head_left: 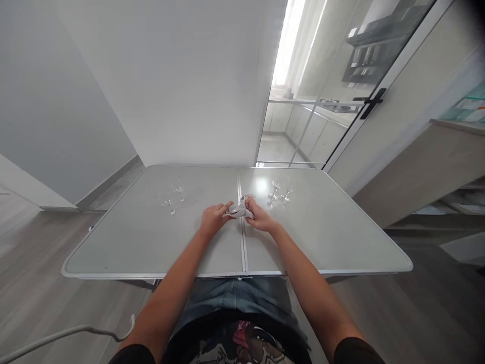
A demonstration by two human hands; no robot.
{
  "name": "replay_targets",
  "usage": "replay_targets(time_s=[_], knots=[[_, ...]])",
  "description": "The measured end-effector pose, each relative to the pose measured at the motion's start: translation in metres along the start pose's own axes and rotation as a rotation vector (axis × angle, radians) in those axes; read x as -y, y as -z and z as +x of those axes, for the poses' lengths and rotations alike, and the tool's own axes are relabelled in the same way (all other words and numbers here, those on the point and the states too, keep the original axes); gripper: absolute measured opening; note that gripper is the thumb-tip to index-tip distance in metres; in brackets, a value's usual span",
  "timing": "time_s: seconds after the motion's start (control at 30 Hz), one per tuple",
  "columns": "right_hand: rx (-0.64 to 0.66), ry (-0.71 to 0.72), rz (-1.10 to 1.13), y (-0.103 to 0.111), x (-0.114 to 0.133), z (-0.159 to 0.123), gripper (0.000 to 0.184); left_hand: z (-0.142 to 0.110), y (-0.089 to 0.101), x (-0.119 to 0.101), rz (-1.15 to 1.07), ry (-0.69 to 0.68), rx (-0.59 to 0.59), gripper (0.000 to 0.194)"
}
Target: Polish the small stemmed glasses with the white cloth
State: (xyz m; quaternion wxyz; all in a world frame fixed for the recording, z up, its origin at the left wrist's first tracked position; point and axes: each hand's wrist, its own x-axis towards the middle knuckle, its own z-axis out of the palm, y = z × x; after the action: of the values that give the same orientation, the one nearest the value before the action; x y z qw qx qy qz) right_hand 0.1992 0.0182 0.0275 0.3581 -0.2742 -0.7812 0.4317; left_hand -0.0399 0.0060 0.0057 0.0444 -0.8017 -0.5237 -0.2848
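Observation:
A clear drinking glass [237, 210] lies tilted between my two hands, above the seam in the middle of the table. My left hand [215, 218] is closed on its left side, thumb and fingers at the glass. Against its other end, my right hand [259, 216] is closed around a pale, cloth-like piece [248, 196]; the fingers hide part of it. Right of my hands stand two clear stemmed glasses [274, 191], close together. Toward the left side of the table are several more clear glasses [165, 203], faint against the surface.
The pale folding table [129, 247] has a metal rim and a centre seam [243, 253]. A white wall [182, 91] rises behind it. At the right is a glass door with a black handle [373, 103]. A white cable [83, 328] hangs at lower left.

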Motion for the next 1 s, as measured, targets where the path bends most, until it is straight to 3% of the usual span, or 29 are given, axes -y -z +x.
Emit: replay_targets(time_s=[0.07, 0.27, 0.47, 0.53, 0.7, 0.83, 1.0], knots=[[-0.048, 0.029, -0.033, 0.001, 0.002, -0.001, 0.033, 0.0, -0.001, 0.001, -0.042, 0.002, -0.019, 0.053], [-0.116, 0.05, 0.201, 0.003, 0.005, 0.0, 0.028, 0.0, -0.001, 0.002, -0.212, 0.024, -0.029, 0.059], [-0.072, 0.121, -0.28, 0.007, -0.002, 0.003, 0.027, 0.001, -0.009, 0.005, -0.164, -0.001, -0.006, 0.058], [-0.068, 0.139, -0.332, 0.008, -0.003, 0.004, 0.027, 0.001, -0.012, 0.007, -0.155, 0.018, -0.031, 0.059], [-0.104, 0.077, -0.049, 0.007, -0.007, 0.004, 0.02, -0.001, -0.013, 0.003, -0.211, 0.037, -0.009, 0.058], [-0.091, 0.006, 0.207, 0.007, -0.005, 0.002, 0.025, -0.001, -0.009, -0.003, -0.303, 0.032, 0.064, 0.06], [-0.142, 0.051, 0.024, 0.005, -0.004, 0.003, 0.023, 0.0, -0.011, -0.007, -0.222, 0.008, 0.026, 0.061]])
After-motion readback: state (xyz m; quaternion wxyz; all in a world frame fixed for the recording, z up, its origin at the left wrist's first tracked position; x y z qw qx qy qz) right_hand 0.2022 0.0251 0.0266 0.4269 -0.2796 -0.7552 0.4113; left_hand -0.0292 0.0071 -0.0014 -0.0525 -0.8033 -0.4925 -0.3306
